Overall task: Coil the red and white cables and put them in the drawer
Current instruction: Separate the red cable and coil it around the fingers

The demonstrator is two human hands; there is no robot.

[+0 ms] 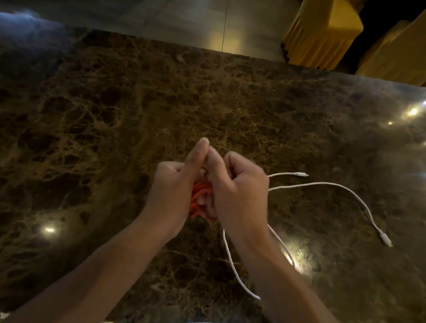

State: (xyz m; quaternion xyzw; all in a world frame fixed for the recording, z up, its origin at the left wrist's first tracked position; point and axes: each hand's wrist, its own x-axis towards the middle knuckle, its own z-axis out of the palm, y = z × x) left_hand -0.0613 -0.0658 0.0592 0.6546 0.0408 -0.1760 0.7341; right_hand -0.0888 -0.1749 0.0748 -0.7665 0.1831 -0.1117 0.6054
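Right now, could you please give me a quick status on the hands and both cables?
Left hand and right hand both gripping red cable, bunched in loops. White cable loose on marble table, uncoiled. No drawer in view.

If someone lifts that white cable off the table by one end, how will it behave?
The white cable would probably hang limp: it lies in loose curves on the marble table, so it looks floppy. It is thin, so likely light. Its plug ends may swing and drag. The polished top suggests it would slide easily.
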